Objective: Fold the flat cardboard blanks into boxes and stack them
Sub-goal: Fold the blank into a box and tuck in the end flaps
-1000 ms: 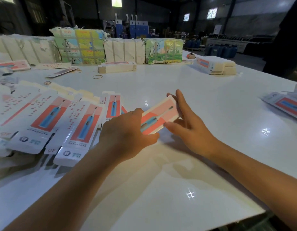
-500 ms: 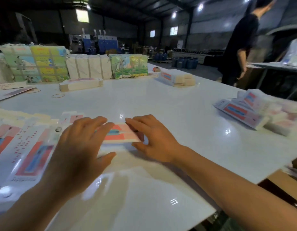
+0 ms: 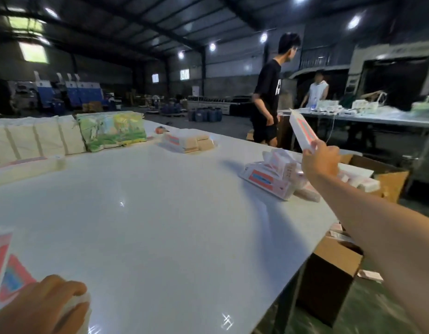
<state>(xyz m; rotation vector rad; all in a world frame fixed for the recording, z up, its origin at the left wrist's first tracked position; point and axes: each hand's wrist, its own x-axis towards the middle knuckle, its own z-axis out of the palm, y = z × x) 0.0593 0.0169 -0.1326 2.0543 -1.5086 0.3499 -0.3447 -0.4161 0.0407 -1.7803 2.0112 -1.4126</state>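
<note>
Half a second ago both hands pressed a box flat on the tabletop; now the right hand [image 3: 320, 160] has swung out to the far right edge, gripping the folded box [image 3: 302, 132] by its lower end and holding it tilted upward in the air above the heap of finished boxes [image 3: 268, 180]. Nearest, at the bottom left corner, the left hand [image 3: 43, 306] rests on the white tabletop [image 3: 160, 225] with fingers curled round something pale; whether that is a blank I cannot tell. Flat blanks [image 3: 6, 271] lie just beside it. Farther off sit another stack of boxes [image 3: 187, 141] and wrapped bundles [image 3: 111, 130]. Beyond the tabletop stand two people [image 3: 268, 92] and open cartons [image 3: 387, 177].
</note>
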